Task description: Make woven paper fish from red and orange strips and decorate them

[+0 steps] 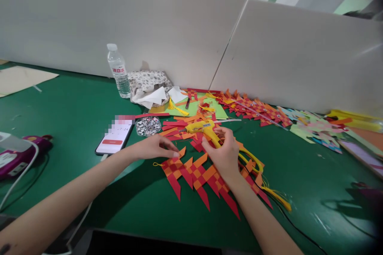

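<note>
My right hand [226, 149] is closed round the handle of a yellow hot glue gun [194, 127], its nozzle pointing left. Beneath it runs a string of red and orange woven paper fish [197, 173], with a yellow loop at the left end and a yellow tassel [278, 198] at the right. The thumb and fingers of my left hand [155, 147] pinch the orange tip of the leftmost fish. Just beyond my left hand sits a clear tub of googly eyes [148, 126].
A phone [115, 137] lies left of the tub. Behind stand a water bottle [119, 71] and a patterned pouch [146, 83]. More woven paper pieces [254, 107] lie along the grey partition [179, 28]. A black cord [287, 217] trails toward the front right.
</note>
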Demonstrator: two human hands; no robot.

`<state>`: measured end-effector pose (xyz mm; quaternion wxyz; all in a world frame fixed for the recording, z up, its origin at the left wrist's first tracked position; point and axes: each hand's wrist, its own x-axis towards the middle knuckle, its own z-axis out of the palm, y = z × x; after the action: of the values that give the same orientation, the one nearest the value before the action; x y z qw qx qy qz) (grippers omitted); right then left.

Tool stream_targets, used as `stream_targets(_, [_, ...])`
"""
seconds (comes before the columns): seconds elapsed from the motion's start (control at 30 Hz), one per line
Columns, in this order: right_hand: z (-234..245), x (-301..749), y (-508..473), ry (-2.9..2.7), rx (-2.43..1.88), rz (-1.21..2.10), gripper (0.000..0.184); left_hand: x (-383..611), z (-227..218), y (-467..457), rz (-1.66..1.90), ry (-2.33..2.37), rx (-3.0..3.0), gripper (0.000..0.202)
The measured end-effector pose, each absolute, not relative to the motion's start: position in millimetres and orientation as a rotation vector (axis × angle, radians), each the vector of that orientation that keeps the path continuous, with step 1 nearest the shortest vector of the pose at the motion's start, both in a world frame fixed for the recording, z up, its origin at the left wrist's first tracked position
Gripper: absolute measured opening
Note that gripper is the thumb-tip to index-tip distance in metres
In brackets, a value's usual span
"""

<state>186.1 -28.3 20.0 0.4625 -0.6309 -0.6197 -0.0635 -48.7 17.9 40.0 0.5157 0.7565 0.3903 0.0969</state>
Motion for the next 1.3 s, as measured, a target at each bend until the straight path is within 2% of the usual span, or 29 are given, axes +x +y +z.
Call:
stream_targets(0.2, [32.8, 205.6, -22.1, -1.443, -1.581, -0.226, 0.034, -65.1, 41.1, 20.0, 0.238, 0.884, 1.707, 0.021])
stream_targets(0.43, [27.4, 248.1, 8.6, -1.507, -1.738, -0.143, 0.038, -83.4, 48.6, 23.9, 0.4, 1.261, 1.887, 0.032])
stream_targets(0.53, [14.4, 258.0, 21.0, -1.578, -1.815, -0.117, 0.039, -78.2, 45.9, 19.5, 0.328, 1.233, 2.07, 0.033])
stream_targets(0.7, [18.1, 240.7, 15.8, -1.741, -1.762, -0.156, 0.016, -68.6, 40.3, 16.6, 0.117, 1.181, 2.209, 0.039])
stream_targets(0.77, [27.8, 219.3, 5.6, -1.968, -1.576, -0.075, 0.011, -67.7, 38.0, 18.4, 0.107, 1.188, 2.229, 0.04])
stream_targets(0.87, [38.9, 180.7, -9.5, -2.373, -1.286, 0.37, 0.013, -69.7, 32.6, 21.4, 0.144, 1.175, 2.2, 0.038])
stream_targets(0.93, [41.3, 158.3, -15.1, -2.505, -1.192, 0.548, 0.014, -72.6, 27.6, 22.0, 0.198, 1.147, 2.168, 0.034])
stream_targets(1.3, [45.7, 126.4, 3.7, -2.825, -1.113, 0.682, 0.004, -82.0, 14.7, 18.3, 0.367, 1.094, 2.131, 0.03])
